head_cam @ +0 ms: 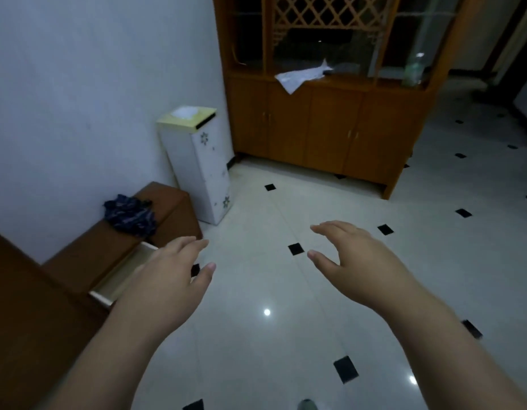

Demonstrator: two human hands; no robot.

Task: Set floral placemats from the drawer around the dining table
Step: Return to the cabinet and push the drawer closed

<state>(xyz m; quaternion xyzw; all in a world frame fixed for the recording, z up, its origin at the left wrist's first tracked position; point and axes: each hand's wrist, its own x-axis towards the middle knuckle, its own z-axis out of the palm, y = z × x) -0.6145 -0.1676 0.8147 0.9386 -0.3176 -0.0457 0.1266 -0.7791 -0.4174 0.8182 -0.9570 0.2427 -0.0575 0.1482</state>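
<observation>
A low brown cabinet [88, 255] stands against the wall at the left, with a pale drawer [123, 275] pulled out of its front. My left hand [170, 276] hovers over the drawer's right end, fingers relaxed, holding nothing. Out over the floor tiles to the right, my right hand [357, 261] is held with fingers spread and thumb apart, also holding nothing. What the drawer holds is hidden. No placemat and no dining table are in view.
A dark patterned cloth [129, 216] lies on the low cabinet. A tall white box with a yellow top [200, 170] stands in the corner. A wooden display cabinet [330, 113] with white paper [300, 76] fills the back. Glossy white floor [271, 335] spreads ahead.
</observation>
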